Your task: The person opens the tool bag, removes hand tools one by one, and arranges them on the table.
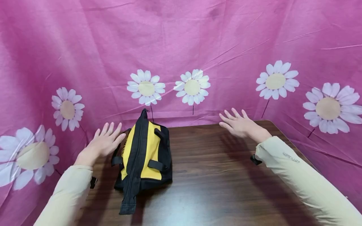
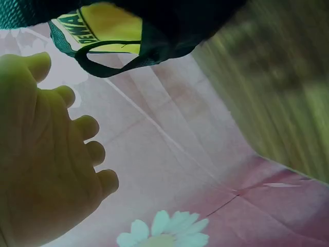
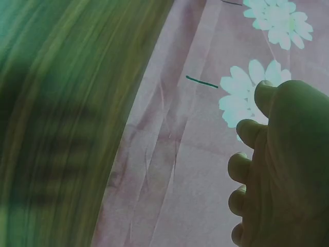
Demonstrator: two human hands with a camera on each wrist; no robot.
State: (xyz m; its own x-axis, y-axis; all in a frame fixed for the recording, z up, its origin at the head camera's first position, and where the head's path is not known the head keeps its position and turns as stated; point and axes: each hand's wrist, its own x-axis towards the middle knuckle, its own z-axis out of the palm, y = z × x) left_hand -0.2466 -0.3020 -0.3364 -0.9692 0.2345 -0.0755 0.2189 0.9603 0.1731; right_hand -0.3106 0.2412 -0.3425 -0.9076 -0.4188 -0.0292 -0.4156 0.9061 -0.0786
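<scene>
We see the left hand (image 1: 103,144) held palm down, its fingers straight and spread apart. Just to its right, a black and yellow bag (image 1: 153,150) sits upright on the wooden table (image 1: 206,163). In the left wrist view we find a gap between the thumb and the bag's looped handle (image 2: 110,73), and we make out part of some dark lettering (image 2: 85,32) on the yellow side facing that hand. A long black zipper band (image 1: 138,157) runs over the bag's top, its loose end lying closer to us than the left hand.

We see the right hand (image 1: 240,125) well to the right of the bag, its fingers also straight and apart, above the table's far right part; its shadow (image 3: 56,154) falls on the wood. Beyond both hands we have a pink cloth (image 1: 198,37) with large white flowers (image 1: 146,88). Pale sleeves (image 1: 299,179) cover both forearms.
</scene>
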